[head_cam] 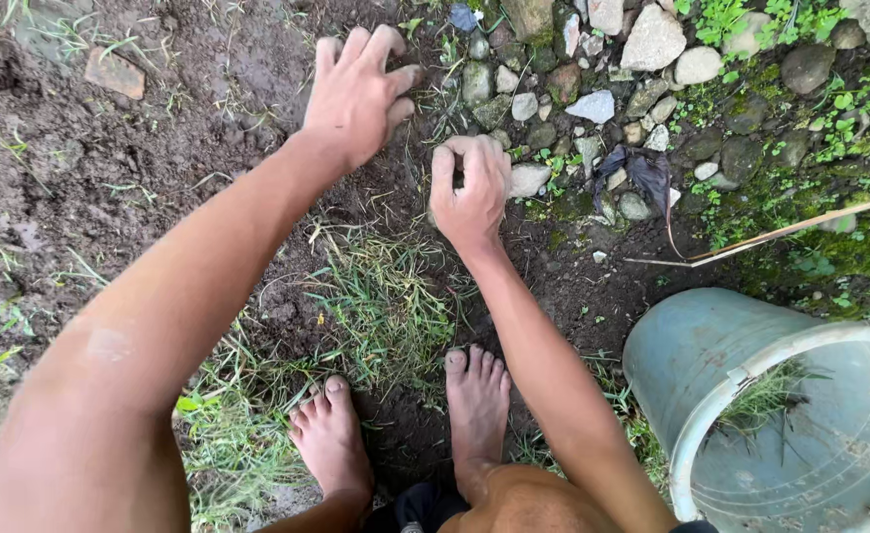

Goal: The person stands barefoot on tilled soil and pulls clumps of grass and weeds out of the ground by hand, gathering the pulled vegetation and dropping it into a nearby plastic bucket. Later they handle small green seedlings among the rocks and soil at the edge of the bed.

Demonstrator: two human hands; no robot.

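Observation:
My left hand (356, 94) reaches down to the dark bare soil (158, 128), fingers spread and bent, the tips pressing into the dirt near thin grass blades. My right hand (470, 188) is beside it, fingers curled tight into a fist low over the ground; a few grass stems show around it, but I cannot tell whether any are inside the grip. A patch of green grass (386, 306) grows just below both hands. My two bare feet (405, 424) stand on the soil at the bottom.
A pale blue-grey plastic bucket (692, 355) with a white rim lies tilted at the lower right, some cut grass inside. Grey stones (593, 89) pile up behind the hands. A thin stick (800, 227) and a dark scrap (642, 173) lie to the right.

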